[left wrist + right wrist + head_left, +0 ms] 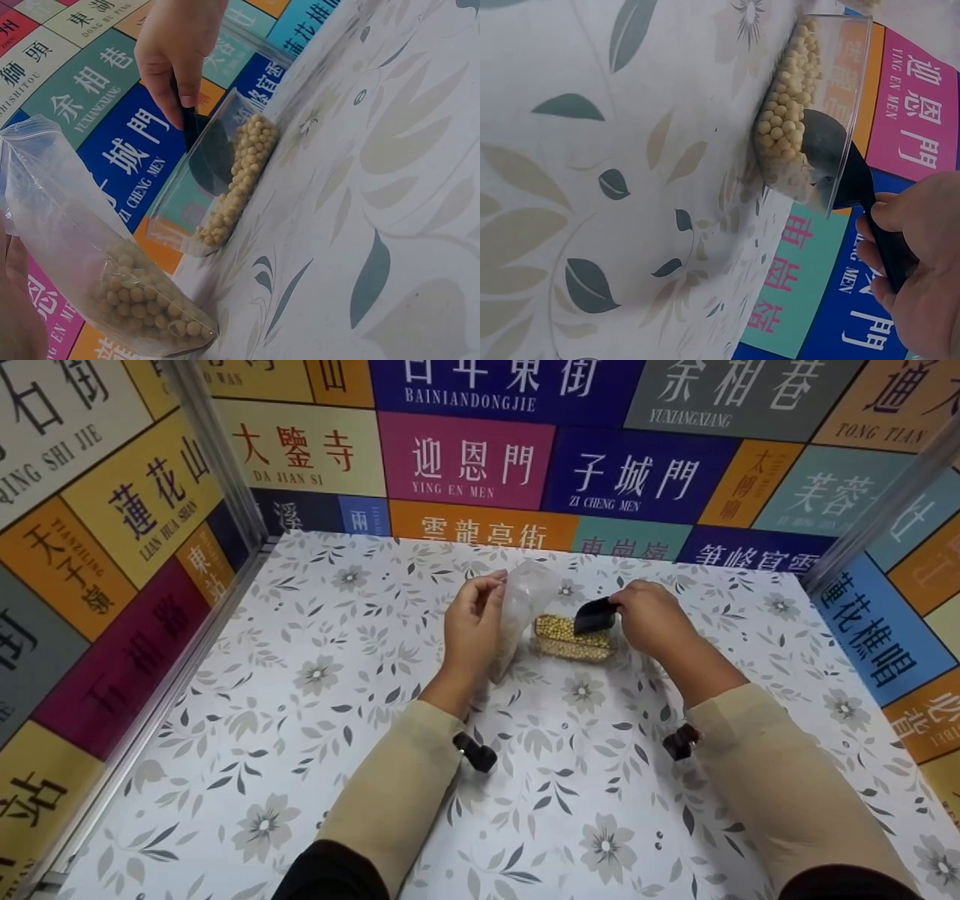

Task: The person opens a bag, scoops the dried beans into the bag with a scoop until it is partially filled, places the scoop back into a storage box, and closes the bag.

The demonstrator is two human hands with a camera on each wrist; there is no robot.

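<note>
A clear box (574, 647) of round yellow beans stands on the table; its beans also show in the left wrist view (244, 169) and the right wrist view (787, 105). My right hand (654, 617) grips the handle of a black scoop (595, 616), whose blade dips inside the box at the beans (211, 161). Just left of the box, my left hand (474, 622) pinches a clear plastic bag (525, 596) near its top. Beans lie in the bottom of that bag (142, 307). In the right wrist view, my right hand (922, 262) has its fingers around the handle.
A white tablecloth (315, 735) with grey flowers and leaves covers the table. Panels with printed street names (465, 461) stand behind it and along both sides, with metal posts (225, 457) at the corners.
</note>
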